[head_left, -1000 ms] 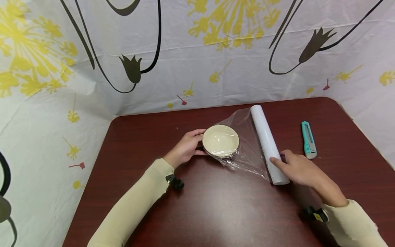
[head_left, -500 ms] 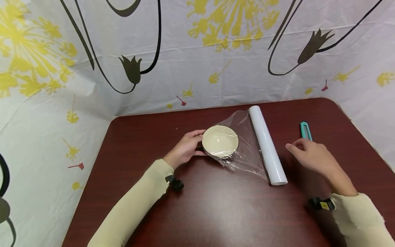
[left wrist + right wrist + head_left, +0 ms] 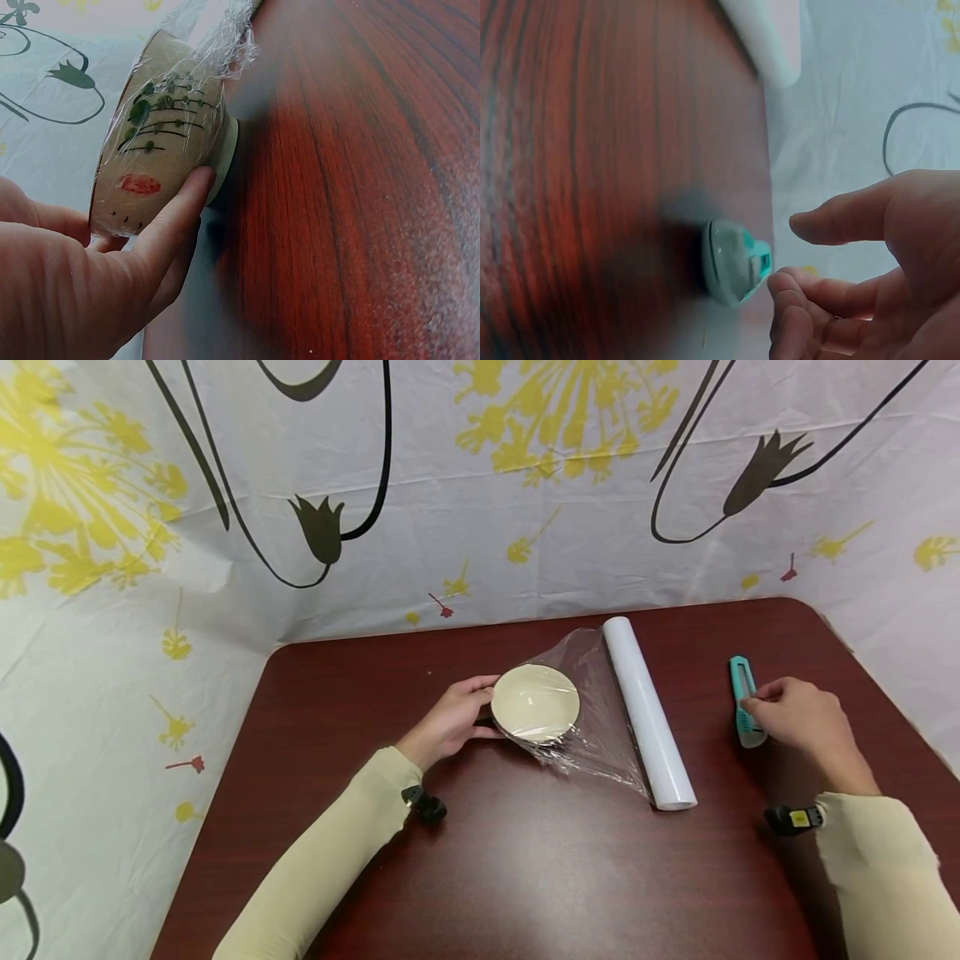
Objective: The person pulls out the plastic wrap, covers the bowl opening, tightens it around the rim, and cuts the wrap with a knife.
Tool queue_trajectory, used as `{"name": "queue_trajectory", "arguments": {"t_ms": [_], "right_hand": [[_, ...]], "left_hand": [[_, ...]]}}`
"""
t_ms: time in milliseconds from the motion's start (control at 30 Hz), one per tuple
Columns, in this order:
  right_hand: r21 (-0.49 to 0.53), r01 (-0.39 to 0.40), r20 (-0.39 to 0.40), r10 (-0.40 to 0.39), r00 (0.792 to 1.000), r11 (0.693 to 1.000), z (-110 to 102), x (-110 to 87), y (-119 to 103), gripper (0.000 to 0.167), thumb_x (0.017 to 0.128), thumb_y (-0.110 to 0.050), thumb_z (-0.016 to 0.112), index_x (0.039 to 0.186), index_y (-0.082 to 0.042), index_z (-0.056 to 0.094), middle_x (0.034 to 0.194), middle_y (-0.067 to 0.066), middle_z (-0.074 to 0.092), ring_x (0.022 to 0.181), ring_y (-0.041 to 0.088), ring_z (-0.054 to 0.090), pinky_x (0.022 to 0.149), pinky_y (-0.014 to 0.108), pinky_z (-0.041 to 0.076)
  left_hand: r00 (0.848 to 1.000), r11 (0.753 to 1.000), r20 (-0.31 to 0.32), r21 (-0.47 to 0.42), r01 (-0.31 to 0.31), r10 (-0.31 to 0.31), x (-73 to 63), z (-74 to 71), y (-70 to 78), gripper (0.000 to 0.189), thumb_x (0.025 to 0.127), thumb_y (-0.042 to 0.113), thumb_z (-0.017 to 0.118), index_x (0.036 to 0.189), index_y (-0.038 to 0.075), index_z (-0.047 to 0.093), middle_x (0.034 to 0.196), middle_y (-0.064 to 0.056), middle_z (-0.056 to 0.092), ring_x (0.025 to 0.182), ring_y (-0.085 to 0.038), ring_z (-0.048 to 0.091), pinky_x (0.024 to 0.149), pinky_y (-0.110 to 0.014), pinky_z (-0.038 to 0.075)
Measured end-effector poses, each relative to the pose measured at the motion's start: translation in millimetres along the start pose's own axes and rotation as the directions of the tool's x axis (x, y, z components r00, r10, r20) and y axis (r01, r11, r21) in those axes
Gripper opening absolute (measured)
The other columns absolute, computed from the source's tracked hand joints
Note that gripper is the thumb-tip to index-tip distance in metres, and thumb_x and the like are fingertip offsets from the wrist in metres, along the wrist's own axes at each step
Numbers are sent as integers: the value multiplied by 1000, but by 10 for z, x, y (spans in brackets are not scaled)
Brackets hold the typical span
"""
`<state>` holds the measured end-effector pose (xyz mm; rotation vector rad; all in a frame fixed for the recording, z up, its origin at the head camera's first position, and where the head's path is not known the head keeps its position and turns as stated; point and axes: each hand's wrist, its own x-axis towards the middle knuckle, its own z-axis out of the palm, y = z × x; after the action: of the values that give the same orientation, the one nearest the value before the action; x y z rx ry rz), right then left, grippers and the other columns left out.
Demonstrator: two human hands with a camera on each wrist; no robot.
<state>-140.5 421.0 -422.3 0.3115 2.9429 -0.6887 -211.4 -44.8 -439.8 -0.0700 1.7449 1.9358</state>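
A cream bowl (image 3: 536, 703) stands on the table with clear cling film stretched over its mouth. My left hand (image 3: 448, 720) holds the bowl at its left side, thumb and fingers spread around the wall. In the left wrist view, green and red painting shows on the bowl (image 3: 169, 142) under crinkled film. The film (image 3: 606, 739) runs right to a white cling film roll (image 3: 649, 714). My right hand (image 3: 806, 718) hovers at a teal utility knife (image 3: 738, 678); in the right wrist view its thumb stands apart from its fingers, just short of the knife (image 3: 731, 262).
The dark red wooden table (image 3: 555, 868) meets a white patterned cloth (image 3: 465, 527) at its back and sides. The roll lies slanted between the bowl and the knife. A small black camera (image 3: 425, 804) is strapped to the left wrist.
My right hand has let go of the cling film roll and moved right, over to the utility knife. The left hand and the bowl have stayed in place.
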Motion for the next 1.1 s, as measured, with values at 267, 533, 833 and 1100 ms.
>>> {"name": "queue_trajectory", "arguments": {"t_ms": [267, 533, 833, 1100], "right_hand": [[-5, -28, 46, 28, 999, 1000, 21, 66, 103, 53, 107, -34, 63, 121, 18, 60, 97, 28, 68, 92, 45, 62, 62, 44, 54], [-7, -39, 99, 39, 994, 999, 26, 100, 120, 59, 107, -38, 63, 120, 19, 62, 82, 17, 68, 84, 39, 65, 61, 40, 53], [6, -27, 128, 26, 991, 1000, -1, 138, 74, 56, 106, -35, 65, 120, 20, 64, 83, 15, 68, 82, 36, 64, 60, 33, 49], [145, -29, 149, 7, 989, 989, -11, 121, 72, 53, 111, -34, 62, 124, 17, 62, 87, 9, 68, 82, 23, 61, 63, 33, 52]], "left_hand": [[1000, 1000, 0, 10, -3, 3, 3, -6, -2, 46, 118, 8, 43, 163, 2, 49, 152, -20, 56, 114, -27, 64, 97, -61, 63], [1000, 1000, 1, 2, -2, 2, 4, -8, 1, 46, 118, 8, 42, 163, 2, 49, 153, -20, 55, 113, -27, 64, 98, -62, 62], [1000, 1000, 4, 2, -10, 10, 30, -9, -19, 45, 118, 8, 44, 162, 1, 49, 145, -20, 60, 106, -26, 66, 95, -60, 64], [1000, 1000, 4, 5, 0, 0, 25, -13, -22, 45, 118, 8, 44, 163, 2, 49, 147, -20, 60, 108, -26, 66, 97, -60, 63]]}}
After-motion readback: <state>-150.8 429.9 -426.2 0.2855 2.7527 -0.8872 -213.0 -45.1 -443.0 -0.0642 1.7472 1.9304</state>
